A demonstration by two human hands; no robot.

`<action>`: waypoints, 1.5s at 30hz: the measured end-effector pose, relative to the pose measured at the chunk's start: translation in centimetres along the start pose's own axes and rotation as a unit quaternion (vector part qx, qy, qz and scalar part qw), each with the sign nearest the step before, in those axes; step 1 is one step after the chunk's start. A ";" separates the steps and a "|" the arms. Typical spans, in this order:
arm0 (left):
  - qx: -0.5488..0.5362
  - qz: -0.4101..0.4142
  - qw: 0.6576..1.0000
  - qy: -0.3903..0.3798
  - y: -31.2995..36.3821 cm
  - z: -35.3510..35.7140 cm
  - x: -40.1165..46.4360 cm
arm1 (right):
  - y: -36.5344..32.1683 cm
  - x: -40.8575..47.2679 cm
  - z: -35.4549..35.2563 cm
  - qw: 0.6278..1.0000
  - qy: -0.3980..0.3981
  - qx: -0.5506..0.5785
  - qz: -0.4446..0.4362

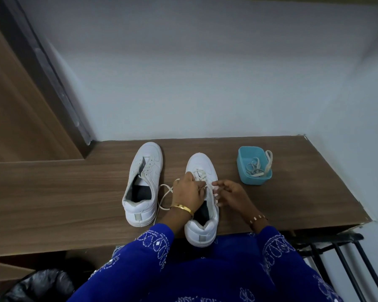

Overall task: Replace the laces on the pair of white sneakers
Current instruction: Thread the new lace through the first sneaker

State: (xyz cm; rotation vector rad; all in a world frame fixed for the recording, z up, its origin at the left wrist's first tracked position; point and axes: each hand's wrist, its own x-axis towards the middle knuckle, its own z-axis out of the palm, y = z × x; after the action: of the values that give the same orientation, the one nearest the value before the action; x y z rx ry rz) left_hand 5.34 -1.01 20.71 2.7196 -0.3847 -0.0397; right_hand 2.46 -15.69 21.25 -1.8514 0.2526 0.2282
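The 2 white sneakers stand side by side on the wooden shelf [292, 192]: the left sneaker [143, 188] unlaced, the right sneaker [203, 205] under both hands, heel overhanging the front edge. The lace [165, 194] is judged soft, limp and light; it is best taken near its tip. The left hand [187, 192] curls its fingers on the lace at the eyelets. The right hand [229, 191] pinches a strand between thumb and forefinger. A blue tub [247, 178] nearby holds more laces.

left sneaker [143, 186]: white, unlaced, upright on worktop | right sneaker [202, 214]: white, partly laced, heel overhanging edge | loose lace [164, 196]: between them
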 end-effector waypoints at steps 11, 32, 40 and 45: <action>-0.019 0.049 0.995 0.084 -0.9 0.3 -0.9 | -0.1 2.6 1.0 0.984 0.167 0.054 0.011; -0.210 -0.059 0.972 0.083 -2.5 1.2 -3.2 | 1.1 1.3 1.7 0.934 0.192 -0.265 -0.142; -0.217 -0.055 0.969 0.102 -2.3 1.4 -3.2 | -0.7 -0.3 -4.2 0.897 0.424 -0.033 -0.124; -0.241 -0.064 0.963 0.100 -2.3 1.4 -3.2 | 0.0 -0.8 -1.2 0.910 0.318 -0.247 -0.102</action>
State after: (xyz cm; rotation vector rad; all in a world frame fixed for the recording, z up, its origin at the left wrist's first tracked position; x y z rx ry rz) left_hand 2.70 1.36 18.43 2.2356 -0.1165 0.0951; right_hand 1.71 -16.76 21.86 -2.4003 0.4754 -0.5197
